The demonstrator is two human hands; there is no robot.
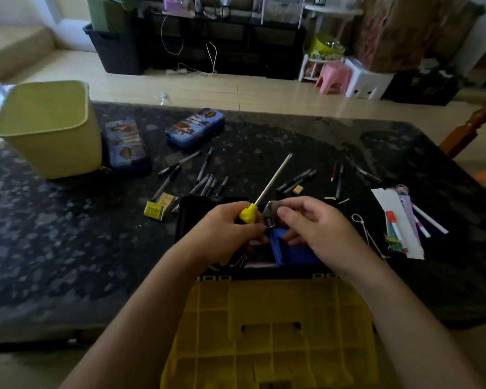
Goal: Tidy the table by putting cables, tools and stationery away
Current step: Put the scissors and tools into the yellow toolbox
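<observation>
My left hand (225, 231) grips the yellow handle of a long screwdriver (272, 181), whose metal shaft points up and away over the table. My right hand (314, 226) pinches a metal wrench (271, 213) with a blue handle, just beside the screwdriver handle. Both hands hover over the open black toolbox (185, 220), whose yellow lid (270, 327) lies folded toward me. Several black pens (205, 183) lie scattered on the dark stone table (68, 248) beyond the box.
A yellow-green bin (51, 127) stands at the far left. Two blue pencil cases (127, 141) (195, 127) lie behind the pens. Paper strips and markers (399, 228) sit at the right, a white cord (368, 234) beside them. A yellow staple box (154, 210) lies left of the toolbox.
</observation>
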